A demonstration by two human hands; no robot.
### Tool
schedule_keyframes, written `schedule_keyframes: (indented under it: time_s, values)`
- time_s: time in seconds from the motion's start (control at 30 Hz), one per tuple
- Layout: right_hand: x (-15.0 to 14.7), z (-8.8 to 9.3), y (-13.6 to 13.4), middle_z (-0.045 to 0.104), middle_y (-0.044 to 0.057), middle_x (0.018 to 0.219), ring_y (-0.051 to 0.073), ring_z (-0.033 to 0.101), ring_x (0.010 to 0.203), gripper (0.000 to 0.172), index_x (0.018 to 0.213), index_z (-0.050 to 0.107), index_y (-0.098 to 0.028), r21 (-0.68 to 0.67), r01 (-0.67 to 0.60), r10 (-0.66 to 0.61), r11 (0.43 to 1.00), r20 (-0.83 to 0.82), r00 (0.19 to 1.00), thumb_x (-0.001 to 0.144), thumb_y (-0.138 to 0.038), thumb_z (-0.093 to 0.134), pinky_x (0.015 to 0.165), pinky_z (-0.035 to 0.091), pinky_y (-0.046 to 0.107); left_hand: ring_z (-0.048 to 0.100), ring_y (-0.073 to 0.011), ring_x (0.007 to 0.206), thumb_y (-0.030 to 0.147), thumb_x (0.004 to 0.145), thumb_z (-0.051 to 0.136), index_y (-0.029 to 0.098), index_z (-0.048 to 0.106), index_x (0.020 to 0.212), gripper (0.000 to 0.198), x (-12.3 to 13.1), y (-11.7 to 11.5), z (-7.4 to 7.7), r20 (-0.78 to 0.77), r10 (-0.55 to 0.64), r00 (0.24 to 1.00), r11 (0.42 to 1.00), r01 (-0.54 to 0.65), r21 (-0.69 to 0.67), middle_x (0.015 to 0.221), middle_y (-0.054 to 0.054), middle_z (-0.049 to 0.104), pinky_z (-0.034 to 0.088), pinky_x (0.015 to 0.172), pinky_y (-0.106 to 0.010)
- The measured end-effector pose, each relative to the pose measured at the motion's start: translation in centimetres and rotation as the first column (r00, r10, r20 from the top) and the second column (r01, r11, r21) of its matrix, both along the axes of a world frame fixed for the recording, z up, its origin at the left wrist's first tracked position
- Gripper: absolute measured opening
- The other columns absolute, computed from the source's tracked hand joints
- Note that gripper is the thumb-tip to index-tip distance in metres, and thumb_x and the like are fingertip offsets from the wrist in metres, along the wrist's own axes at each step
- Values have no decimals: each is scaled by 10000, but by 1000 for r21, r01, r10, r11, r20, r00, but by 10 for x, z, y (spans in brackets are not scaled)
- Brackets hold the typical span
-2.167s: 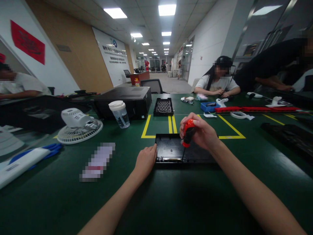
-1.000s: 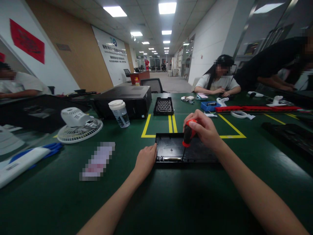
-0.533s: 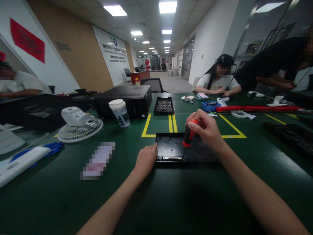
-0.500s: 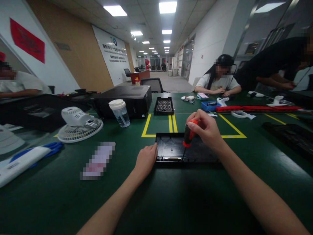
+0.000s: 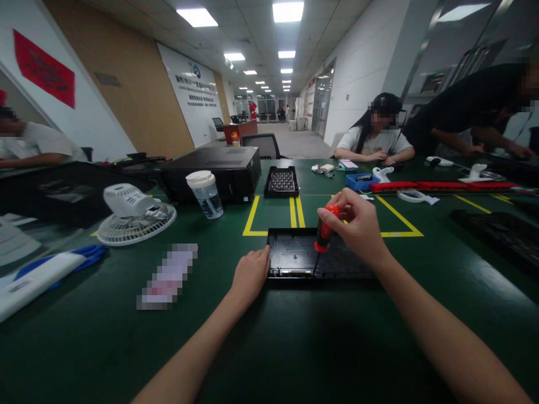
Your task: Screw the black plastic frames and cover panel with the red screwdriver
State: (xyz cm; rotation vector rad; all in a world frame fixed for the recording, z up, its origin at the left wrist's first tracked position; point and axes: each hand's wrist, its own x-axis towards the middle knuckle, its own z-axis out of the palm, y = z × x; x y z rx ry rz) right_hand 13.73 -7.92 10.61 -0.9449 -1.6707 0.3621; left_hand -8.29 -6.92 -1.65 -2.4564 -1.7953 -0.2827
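A shallow black plastic panel (image 5: 337, 261) with a raised rim lies flat on the green table. My left hand (image 5: 250, 274) grips its left edge, fingers closed along the rim, the fingertips partly hidden. My right hand (image 5: 357, 224) is closed round the handle of a red and black screwdriver (image 5: 324, 234) above the panel. The tool leans slightly, its shaft pointing down to the near edge. There its tip meets the right end of a thin silver strip (image 5: 297, 272). Whether a screw sits under the tip is too small to see. My right hand hides the panel's upper right part.
Behind the panel stands a black tray of screws or small parts (image 5: 282, 182). To the left are a lidded cup (image 5: 205, 194), a white fan (image 5: 137, 216) and a black computer case (image 5: 210, 168). A blue box (image 5: 361, 181) lies back right. Co-workers sit and lean around the table.
The fingers of my right hand have shifted a little round the screwdriver handle. My left hand and the panel stay in place. The leaning co-worker's hands on the right have moved.
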Motion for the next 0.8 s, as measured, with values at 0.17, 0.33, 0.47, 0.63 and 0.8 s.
schedule_keyframes:
  time_s: [0.17, 0.33, 0.47, 0.63, 0.8]
  values:
    - [-1, 0, -2, 455, -25, 611, 91, 458, 531, 293, 631, 402, -185, 31, 109, -110, 994, 32, 993, 699, -319, 653, 445, 393, 206, 578, -174, 927, 288, 912, 296, 162, 441, 1260, 397, 0, 0, 0, -3, 4, 1000, 1000, -4, 2, 1076, -92, 620, 441, 779, -288]
    - [-2, -3, -2, 461, -22, 607, 100, 466, 538, 296, 627, 411, -185, 67, 169, -172, 983, 43, 984, 685, -330, 662, 454, 395, 213, 577, -176, 922, 291, 910, 302, 167, 447, 1251, 390, 1, 0, 1, -11, 4, 1000, 1000, -3, 8, 1065, -87, 625, 435, 781, -282]
    - [-4, -5, -2, 446, -27, 601, 98, 455, 539, 306, 616, 393, -187, 94, 212, -216, 973, 33, 976, 683, -313, 664, 469, 394, 218, 573, -173, 932, 286, 910, 304, 173, 438, 1259, 391, 1, 0, -1, -6, 7, 1000, 1000, -7, 11, 1073, -86, 623, 431, 794, -284]
    - [-8, -6, -5, 424, -35, 575, 90, 427, 506, 309, 614, 388, -190, 141, 294, -301, 946, 36, 953, 686, -321, 659, 461, 380, 224, 569, -176, 954, 275, 910, 296, 168, 437, 1263, 395, 1, 0, 0, 2, 11, 1000, 1000, -11, -11, 1103, -90, 613, 435, 802, -289]
    - [-13, -8, -10, 415, -38, 547, 85, 390, 468, 328, 609, 367, -197, 202, 418, -435, 886, 44, 900, 689, -335, 654, 454, 358, 238, 571, -180, 950, 282, 911, 294, 161, 443, 1262, 400, 2, -1, 3, 9, 13, 1000, 1000, -13, -18, 1094, -91, 618, 439, 804, -298]
